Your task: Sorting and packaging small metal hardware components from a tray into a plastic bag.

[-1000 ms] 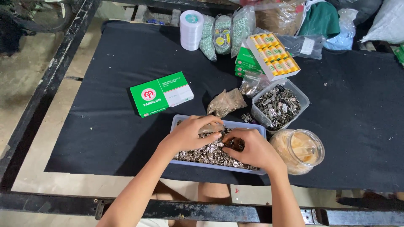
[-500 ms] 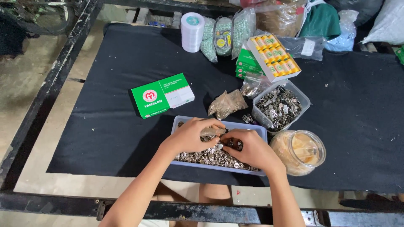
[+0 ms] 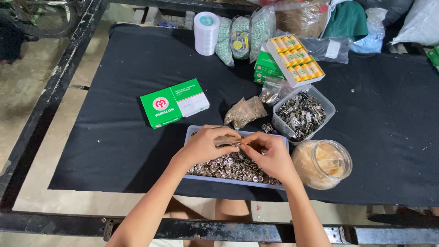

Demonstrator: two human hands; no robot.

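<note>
A shallow bluish tray (image 3: 190, 133) full of small silver metal snap buttons (image 3: 228, 167) sits at the near edge of the black cloth. Both my hands are over it. My left hand (image 3: 206, 144) and my right hand (image 3: 269, 155) meet fingertip to fingertip above the tray's middle, pinching small metal pieces between them. Exactly which hand holds which piece is too small to tell.
A clear tub of metal clips (image 3: 302, 114) and a round jar (image 3: 322, 163) stand right of the tray. A green and white box (image 3: 173, 103), small plastic bags (image 3: 245, 111), a white spool (image 3: 206, 33), and boxed yellow thread (image 3: 295, 54) lie farther back. Black table frame (image 3: 50, 91) runs left.
My hands have drawn closer together above the tray, so the fingertips now touch. The dark piece seen at my right hand earlier is hidden now.
</note>
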